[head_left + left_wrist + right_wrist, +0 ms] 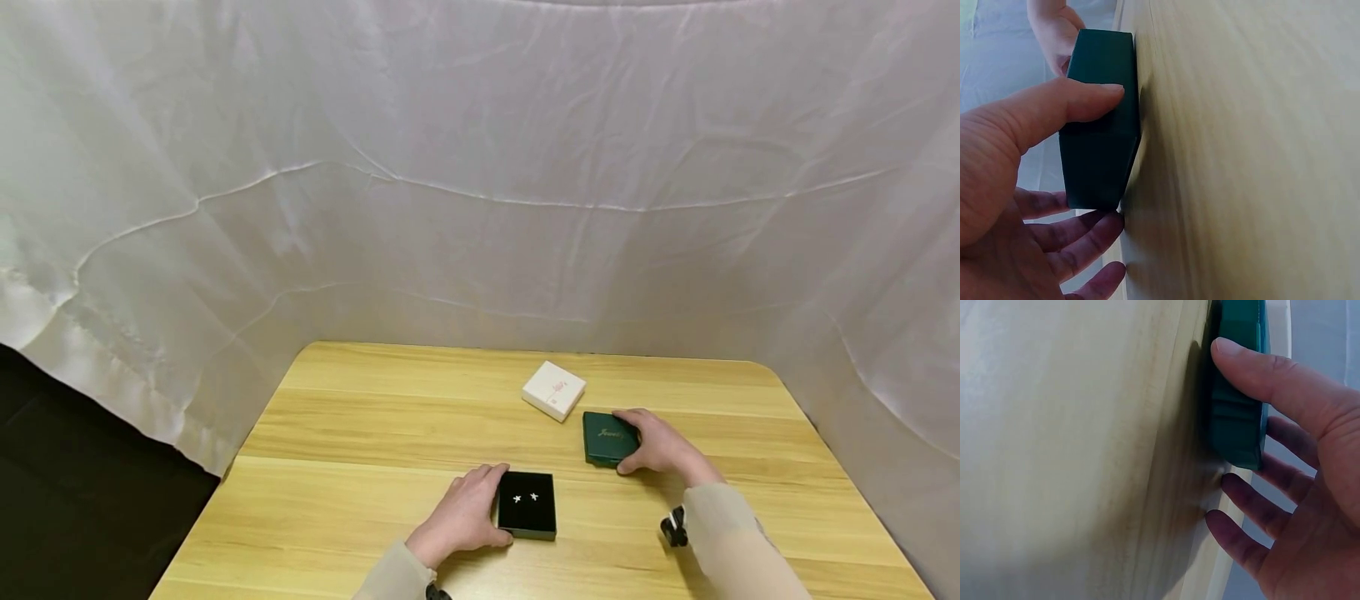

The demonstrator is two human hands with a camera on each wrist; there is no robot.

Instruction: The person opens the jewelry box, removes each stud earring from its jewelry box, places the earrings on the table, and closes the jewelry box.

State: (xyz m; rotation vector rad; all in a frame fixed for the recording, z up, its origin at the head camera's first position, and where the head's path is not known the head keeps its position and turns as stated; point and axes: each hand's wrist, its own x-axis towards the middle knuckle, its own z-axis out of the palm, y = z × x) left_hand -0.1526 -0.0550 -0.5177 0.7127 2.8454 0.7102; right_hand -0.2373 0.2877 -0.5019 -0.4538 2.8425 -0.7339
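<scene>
In the head view my left hand (463, 512) grips the left side of a small jewelry box base (529, 535). Its black pad (527, 518) faces up and bears two star-shaped earrings (517, 499). The left wrist view shows the thumb on one dark green wall (1094, 172) and fingertips around a neighbouring side. Farther right and back, my right hand (663, 447) holds a green lid (604, 443) with gold lettering by its right side. Seen from the right wrist, the thumb presses the lid's near side (1235, 422) and fingers reach its other side.
A white box (552, 390) with pink print sits behind the green lid, turned at an angle. Everything stands on a wooden table (360, 433) with rounded back corners. Pale curtains (480, 250) hang around the back and sides. A dark area (67, 492) lies beyond the left edge.
</scene>
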